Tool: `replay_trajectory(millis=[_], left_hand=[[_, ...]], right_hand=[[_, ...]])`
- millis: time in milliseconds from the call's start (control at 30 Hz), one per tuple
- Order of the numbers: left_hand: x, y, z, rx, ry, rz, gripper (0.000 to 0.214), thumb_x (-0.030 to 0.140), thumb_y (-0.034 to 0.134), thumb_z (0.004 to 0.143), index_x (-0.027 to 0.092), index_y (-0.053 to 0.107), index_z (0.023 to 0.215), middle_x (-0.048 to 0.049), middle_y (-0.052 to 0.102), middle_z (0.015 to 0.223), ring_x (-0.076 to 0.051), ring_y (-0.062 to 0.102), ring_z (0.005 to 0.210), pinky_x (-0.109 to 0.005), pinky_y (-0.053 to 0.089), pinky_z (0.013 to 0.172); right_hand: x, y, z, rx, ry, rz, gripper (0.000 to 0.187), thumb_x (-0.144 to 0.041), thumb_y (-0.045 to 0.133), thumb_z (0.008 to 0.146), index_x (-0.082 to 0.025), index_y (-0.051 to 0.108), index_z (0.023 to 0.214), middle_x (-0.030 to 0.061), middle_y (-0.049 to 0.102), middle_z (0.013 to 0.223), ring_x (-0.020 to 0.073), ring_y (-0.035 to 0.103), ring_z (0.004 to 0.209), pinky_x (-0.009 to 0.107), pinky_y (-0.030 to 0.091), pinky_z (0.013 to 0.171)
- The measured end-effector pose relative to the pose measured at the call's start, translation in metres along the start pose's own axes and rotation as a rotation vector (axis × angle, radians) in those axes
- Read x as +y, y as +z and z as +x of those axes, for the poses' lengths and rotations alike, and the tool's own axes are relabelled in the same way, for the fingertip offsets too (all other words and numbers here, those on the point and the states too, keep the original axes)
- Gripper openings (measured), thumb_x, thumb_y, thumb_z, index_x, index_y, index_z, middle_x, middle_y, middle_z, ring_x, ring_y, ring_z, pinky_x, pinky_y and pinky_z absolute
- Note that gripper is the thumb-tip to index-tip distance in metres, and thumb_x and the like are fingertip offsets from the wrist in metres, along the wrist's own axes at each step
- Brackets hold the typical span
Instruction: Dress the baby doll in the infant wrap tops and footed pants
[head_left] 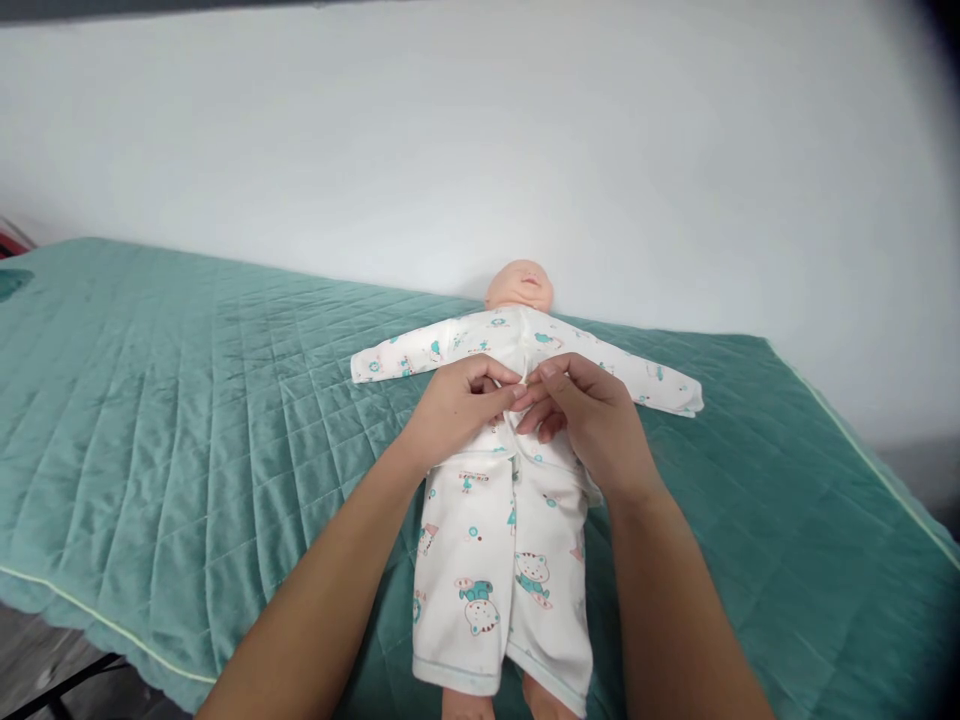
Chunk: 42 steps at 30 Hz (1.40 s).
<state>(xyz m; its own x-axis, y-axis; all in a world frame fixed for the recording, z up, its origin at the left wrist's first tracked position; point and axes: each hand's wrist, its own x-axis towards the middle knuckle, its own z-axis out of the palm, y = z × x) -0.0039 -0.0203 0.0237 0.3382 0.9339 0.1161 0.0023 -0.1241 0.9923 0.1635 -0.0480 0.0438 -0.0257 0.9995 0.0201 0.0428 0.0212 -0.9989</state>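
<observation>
A baby doll (pixel 520 285) lies on its back, feet toward me and arms spread wide. It wears a white printed top (pixel 480 335) and matching white trousers (pixel 469 560) with cartoon animals. Over the middle of the chest, my left hand (pixel 469 400) pinches the front edge of the top between thumb and fingers. Close against it, my right hand (pixel 585 410) pinches the same front opening from the other side. The fingertips of both hands nearly meet, and they hide the exact fastening between them. The doll's bare feet show below the trouser hems.
A green quilted cover (pixel 225 430) with pale piping spreads under the doll. Behind it rises a white wall (pixel 465 140), close to the doll's head. A dark metal leg (pixel 75 685) and grey floor show at the lower left.
</observation>
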Motion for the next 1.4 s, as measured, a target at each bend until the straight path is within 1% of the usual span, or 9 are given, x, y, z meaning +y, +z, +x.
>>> replay_trajectory(millis=[167,267,367,433,700,867,1033,1267,1400], left_hand=[[0.002,0.001,0.0,0.025,-0.059,-0.005,0.016,0.03,0.068,0.084,0.016,0.071,0.092,-0.0004,0.066,0.071,-0.009,0.058,0.059,-0.025,0.047,0.061],[0.001,0.002,0.001,0.053,-0.059,-0.034,0.013,0.023,0.067,0.082,0.017,0.07,0.094,0.0018,0.063,0.067,-0.008,0.058,0.057,-0.023,0.048,0.061],[-0.002,0.003,0.002,0.052,-0.041,-0.093,0.02,0.015,0.065,0.078,0.018,0.068,0.098,0.0018,0.063,0.074,-0.006,0.058,0.059,-0.021,0.05,0.061],[-0.003,0.002,0.003,0.048,-0.043,-0.118,0.024,0.013,0.065,0.076,0.018,0.068,0.099,0.0008,0.064,0.082,-0.005,0.058,0.06,-0.02,0.05,0.06],[0.0,-0.001,0.002,0.011,-0.042,-0.146,0.023,0.015,0.065,0.081,0.019,0.063,0.104,0.0006,0.064,0.086,-0.006,0.059,0.064,-0.02,0.052,0.061],[0.0,-0.006,0.002,-0.057,-0.063,-0.113,0.017,0.024,0.069,0.085,0.016,0.068,0.1,-0.0003,0.064,0.077,-0.008,0.062,0.066,-0.021,0.054,0.065],[0.005,-0.01,0.001,-0.106,-0.079,-0.094,0.018,0.026,0.07,0.086,0.016,0.072,0.101,-0.0016,0.068,0.078,-0.008,0.062,0.065,-0.022,0.054,0.065],[0.003,-0.011,0.001,-0.118,-0.07,-0.132,0.018,0.026,0.065,0.09,0.015,0.073,0.102,0.0001,0.066,0.072,-0.008,0.063,0.064,-0.02,0.053,0.063],[0.0,-0.01,0.001,-0.107,-0.064,-0.15,0.019,0.027,0.064,0.09,0.015,0.072,0.103,0.0001,0.066,0.075,-0.008,0.063,0.064,-0.02,0.053,0.062]], right_hand=[[0.0,0.0,0.001,-0.001,0.005,-0.004,0.023,-0.041,0.06,0.094,-0.019,0.061,0.087,0.0038,0.074,0.076,0.013,0.068,0.055,0.021,0.047,0.048],[-0.001,0.002,0.001,0.006,0.025,-0.045,0.02,-0.038,0.066,0.09,-0.019,0.06,0.087,0.0026,0.073,0.074,0.0118,0.066,0.054,0.02,0.047,0.048],[-0.001,0.003,0.001,-0.003,0.035,-0.07,0.02,-0.037,0.07,0.087,-0.02,0.059,0.089,0.0008,0.071,0.071,0.0112,0.064,0.053,0.021,0.048,0.049],[0.0,0.002,0.002,-0.01,0.029,-0.071,0.019,-0.035,0.071,0.086,-0.02,0.059,0.091,0.0003,0.071,0.071,0.0111,0.064,0.053,0.021,0.048,0.048],[0.001,0.001,0.003,-0.003,0.013,-0.06,0.014,-0.031,0.068,0.087,-0.021,0.059,0.091,-0.0012,0.069,0.071,0.0107,0.063,0.05,0.021,0.048,0.046],[0.003,0.001,0.004,0.003,0.002,-0.062,0.018,-0.036,0.069,0.088,-0.021,0.06,0.093,-0.0023,0.066,0.067,0.0106,0.061,0.048,0.02,0.047,0.044],[0.002,0.001,0.004,0.013,0.009,-0.067,0.018,-0.037,0.068,0.088,-0.021,0.06,0.093,-0.0021,0.066,0.066,0.0108,0.061,0.048,0.02,0.046,0.044],[-0.002,0.002,0.002,0.021,0.035,-0.065,0.013,-0.031,0.066,0.088,-0.02,0.061,0.091,0.0,0.069,0.067,0.0125,0.064,0.05,0.02,0.047,0.045],[-0.002,0.002,0.002,0.019,0.019,-0.046,0.011,-0.03,0.065,0.088,-0.02,0.061,0.091,0.0001,0.07,0.067,0.0126,0.064,0.049,0.02,0.047,0.045]])
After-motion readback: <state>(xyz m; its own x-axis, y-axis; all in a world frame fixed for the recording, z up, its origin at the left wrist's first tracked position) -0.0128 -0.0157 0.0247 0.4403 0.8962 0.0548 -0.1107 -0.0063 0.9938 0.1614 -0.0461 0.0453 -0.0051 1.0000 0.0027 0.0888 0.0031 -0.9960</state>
